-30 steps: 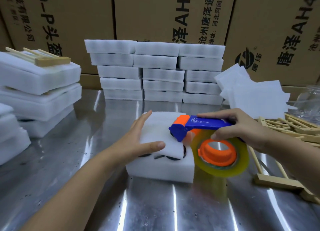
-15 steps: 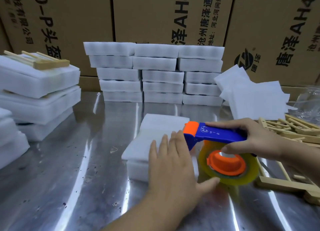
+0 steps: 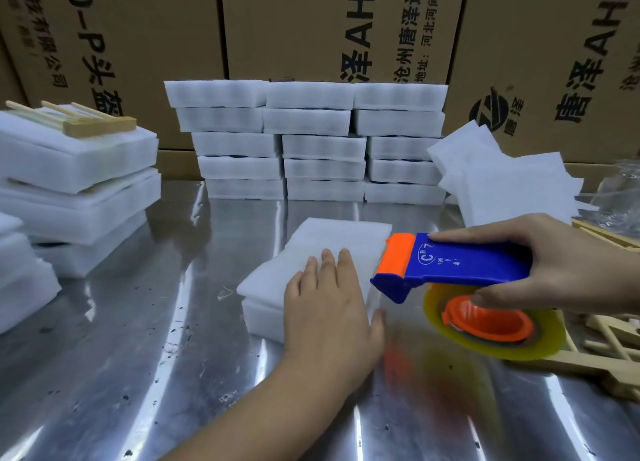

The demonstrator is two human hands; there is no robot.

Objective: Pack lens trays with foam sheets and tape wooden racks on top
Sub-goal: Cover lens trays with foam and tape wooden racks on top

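Left grip [image 3: 329, 308], newly atop tray [image 3: 263, 317], flat; right grip [image 3: 561, 266] clamped on dispenser [image 3: 460, 263] alongside

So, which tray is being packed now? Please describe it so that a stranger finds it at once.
On the steel table, in front of the three tray stacks at the back, one tray lies by itself in the middle. The left hand presses flat on its foam sheet, and the right hand holds a tape dispenser beside it. Unlike its neighbours, it is single, not stacked.
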